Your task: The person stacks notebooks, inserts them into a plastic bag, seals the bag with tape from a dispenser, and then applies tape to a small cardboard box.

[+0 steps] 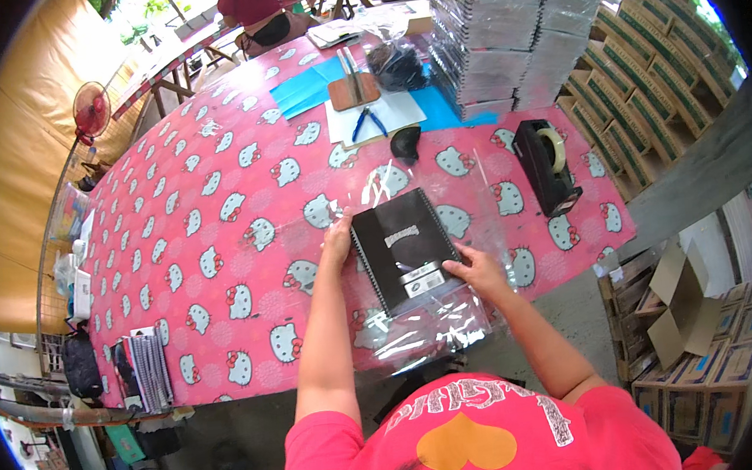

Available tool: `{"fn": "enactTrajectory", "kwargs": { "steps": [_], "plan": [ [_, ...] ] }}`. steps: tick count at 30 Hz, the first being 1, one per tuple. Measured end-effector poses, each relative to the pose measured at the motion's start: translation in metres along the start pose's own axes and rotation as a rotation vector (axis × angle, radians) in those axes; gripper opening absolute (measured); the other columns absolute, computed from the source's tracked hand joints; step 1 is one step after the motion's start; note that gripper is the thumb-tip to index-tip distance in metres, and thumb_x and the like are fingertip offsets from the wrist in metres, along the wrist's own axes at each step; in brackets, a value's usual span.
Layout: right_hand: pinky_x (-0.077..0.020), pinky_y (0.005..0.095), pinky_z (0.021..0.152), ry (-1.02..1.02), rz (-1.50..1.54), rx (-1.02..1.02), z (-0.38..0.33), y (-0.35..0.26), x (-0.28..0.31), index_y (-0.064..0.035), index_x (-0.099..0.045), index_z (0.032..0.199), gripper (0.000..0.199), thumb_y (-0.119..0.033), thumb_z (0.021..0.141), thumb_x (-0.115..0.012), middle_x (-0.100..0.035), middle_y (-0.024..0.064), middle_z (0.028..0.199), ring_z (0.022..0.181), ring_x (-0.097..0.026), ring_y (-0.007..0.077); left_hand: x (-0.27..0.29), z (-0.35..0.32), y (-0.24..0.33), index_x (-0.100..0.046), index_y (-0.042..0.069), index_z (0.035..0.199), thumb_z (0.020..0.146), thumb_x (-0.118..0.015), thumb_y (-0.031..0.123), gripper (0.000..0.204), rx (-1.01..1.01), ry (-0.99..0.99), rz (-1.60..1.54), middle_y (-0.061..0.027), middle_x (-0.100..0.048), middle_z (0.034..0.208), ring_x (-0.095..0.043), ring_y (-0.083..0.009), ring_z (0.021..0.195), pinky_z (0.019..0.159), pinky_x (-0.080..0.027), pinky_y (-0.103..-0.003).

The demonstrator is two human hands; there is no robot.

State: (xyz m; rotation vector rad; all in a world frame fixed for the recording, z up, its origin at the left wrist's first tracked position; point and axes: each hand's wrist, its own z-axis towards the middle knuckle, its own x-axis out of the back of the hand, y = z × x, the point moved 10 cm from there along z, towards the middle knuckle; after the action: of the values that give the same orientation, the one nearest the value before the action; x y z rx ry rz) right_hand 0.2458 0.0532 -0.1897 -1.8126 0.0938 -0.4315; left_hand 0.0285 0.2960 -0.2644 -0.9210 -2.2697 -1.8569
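Head view: by the near edge of the pink, cartoon-printed desk (pixel 212 288), a black spiral-bound notebook (pixel 391 260) lies amid crinkled clear plastic film (pixel 436 327); whether it is inside, I cannot tell. The right hand's (pixel 480 274) fingers clamp its right edge, thumb over the cover; the left hand's (pixel 336 241) touch its left edge, their closure unclear. Beyond the near right corner sits an open brown cardboard box (pixel 699 326). Toward the right edge, a black tape dispenser (pixel 534 169) holds a pale tape roll (pixel 558 145).
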Motion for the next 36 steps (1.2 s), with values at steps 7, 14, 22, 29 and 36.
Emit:
{"fn": "enactTrajectory", "kwargs": {
  "steps": [7, 14, 22, 29, 36],
  "plan": [
    [-0.0437, 0.0324, 0.089, 0.024, -0.104, 0.068, 0.015, 0.022, -0.002, 0.0098, -0.046, 0.124, 0.072, -0.036, 0.075, -0.071, -0.06, 0.0236, 0.111, 0.103, -0.059, 0.0255, -0.006, -0.007, 0.002, -0.056, 0.001, 0.119, 0.09, -0.031, 0.059, 0.07, -0.023, -0.195, -0.006, -0.0173, -0.054, 0.123, -0.046, -0.0274, 0.119, 0.102, -0.028, -0.036],
    [-0.0458, 0.0346, 0.083, 0.053, -0.185, 0.105, 0.015, 0.003, -0.003, 0.01, -0.044, 0.125, 0.072, -0.031, 0.073, -0.073, -0.062, 0.0248, 0.1, 0.095, -0.062, 0.0306, -0.046, -0.125, -0.023, -0.05, -0.005, 0.122, 0.098, -0.036, 0.03, 0.045, 0.066, 0.216, -0.741, -0.014, -0.059, 0.114, -0.054, -0.0194, 0.103, 0.09, -0.041, -0.031],
    [-0.0462, 0.0367, 0.078, 0.049, -0.074, 0.174, 0.004, -0.022, -0.001, -0.0011, -0.052, 0.121, 0.059, -0.027, 0.073, -0.073, -0.064, 0.0197, 0.097, 0.09, -0.062, 0.0308, -0.052, -0.14, -0.009, -0.045, -0.002, 0.128, 0.099, -0.035, 0.028, 0.043, 0.003, 0.291, -0.734, -0.0091, -0.058, 0.117, -0.055, -0.0157, 0.104, 0.089, -0.043, -0.028],
    [-0.009, 0.063, 0.104, 0.058, -1.121, 0.433, -0.015, -0.053, -0.039, -0.0006, -0.022, 0.141, 0.066, -0.038, 0.09, -0.041, -0.015, 0.0145, 0.149, 0.139, -0.009, 0.0275, -0.045, -0.147, 0.005, -0.049, 0.002, 0.127, 0.098, -0.039, 0.032, 0.043, -0.027, 0.333, -0.464, -0.0125, -0.064, 0.109, -0.059, -0.0165, 0.097, 0.085, -0.042, -0.028],
    [-0.0038, 0.0631, 0.105, -0.032, -1.146, 0.541, -0.015, -0.052, -0.053, -0.0002, -0.022, 0.141, 0.062, -0.035, 0.091, -0.037, -0.014, 0.0131, 0.15, 0.14, -0.008, 0.0265, -0.016, -0.144, 0.019, -0.059, 0.003, 0.116, 0.095, -0.043, 0.034, 0.041, 0.023, 0.244, 0.156, -0.0162, -0.064, 0.105, -0.054, -0.0303, 0.102, 0.088, -0.039, -0.037]
  ]
}}
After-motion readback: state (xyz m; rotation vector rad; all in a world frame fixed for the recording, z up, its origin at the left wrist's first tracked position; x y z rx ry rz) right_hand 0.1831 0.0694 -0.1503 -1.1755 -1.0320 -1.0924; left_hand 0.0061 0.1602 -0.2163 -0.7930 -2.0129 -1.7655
